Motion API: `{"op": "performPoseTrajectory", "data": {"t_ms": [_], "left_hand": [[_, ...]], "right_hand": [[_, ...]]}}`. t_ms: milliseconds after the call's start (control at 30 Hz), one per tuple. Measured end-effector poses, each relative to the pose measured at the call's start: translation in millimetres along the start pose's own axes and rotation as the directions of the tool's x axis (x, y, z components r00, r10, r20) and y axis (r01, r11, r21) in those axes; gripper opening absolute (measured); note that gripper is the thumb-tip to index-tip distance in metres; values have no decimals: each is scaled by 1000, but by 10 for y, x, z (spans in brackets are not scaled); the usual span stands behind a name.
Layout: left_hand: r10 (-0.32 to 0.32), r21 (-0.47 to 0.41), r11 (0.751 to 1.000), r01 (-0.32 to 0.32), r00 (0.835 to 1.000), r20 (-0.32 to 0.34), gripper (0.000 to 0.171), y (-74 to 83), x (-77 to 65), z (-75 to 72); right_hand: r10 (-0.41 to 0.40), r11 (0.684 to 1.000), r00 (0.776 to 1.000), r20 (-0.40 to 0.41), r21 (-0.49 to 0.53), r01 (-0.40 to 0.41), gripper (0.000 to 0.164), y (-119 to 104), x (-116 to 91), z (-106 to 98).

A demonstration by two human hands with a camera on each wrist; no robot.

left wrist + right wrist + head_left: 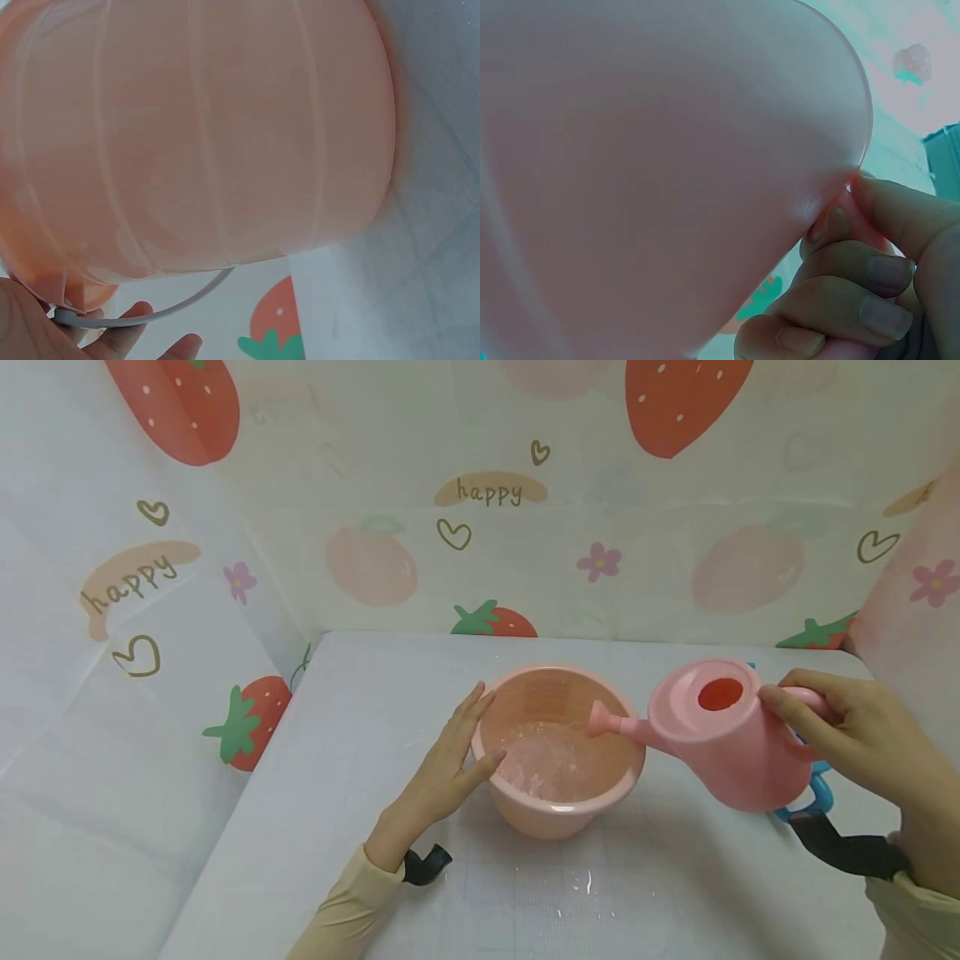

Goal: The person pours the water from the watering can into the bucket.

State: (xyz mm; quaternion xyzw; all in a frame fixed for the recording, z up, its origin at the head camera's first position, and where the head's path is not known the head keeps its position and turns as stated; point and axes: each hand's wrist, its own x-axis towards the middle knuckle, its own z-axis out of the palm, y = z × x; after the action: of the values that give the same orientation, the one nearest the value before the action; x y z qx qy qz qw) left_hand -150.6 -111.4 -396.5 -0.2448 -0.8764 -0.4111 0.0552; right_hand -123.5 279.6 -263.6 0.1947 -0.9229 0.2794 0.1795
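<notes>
A peach-coloured plastic bucket [558,808] stands upright on the table, with rippled water [543,760] inside. My left hand [442,760] rests against the bucket's left side, fingers straight and the thumb at the rim. In the left wrist view, a grey bail handle [161,310] hangs beside these fingers. My right hand [862,727] grips the handle of a pink watering can [738,752], its fingers curled round it in the right wrist view. The can is held up and tilted left, its sprinkler head [600,720] over the bucket's opening.
Partly hidden behind the watering can is a blue curved item [821,789]. Water drops [588,883] lie on the white tabletop [360,693] in front of the bucket. Strawberry-printed sheeting [495,560] hangs behind and at both sides.
</notes>
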Motion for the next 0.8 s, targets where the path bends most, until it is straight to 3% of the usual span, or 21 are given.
{"op": "performPoseTrajectory", "data": {"t_ms": [800], "left_hand": [[0, -3, 1000, 0, 1000, 1, 69, -17, 6, 8]], "right_hand": [[20, 1000, 1000, 4, -1, -20, 19, -22, 12, -11]]}}
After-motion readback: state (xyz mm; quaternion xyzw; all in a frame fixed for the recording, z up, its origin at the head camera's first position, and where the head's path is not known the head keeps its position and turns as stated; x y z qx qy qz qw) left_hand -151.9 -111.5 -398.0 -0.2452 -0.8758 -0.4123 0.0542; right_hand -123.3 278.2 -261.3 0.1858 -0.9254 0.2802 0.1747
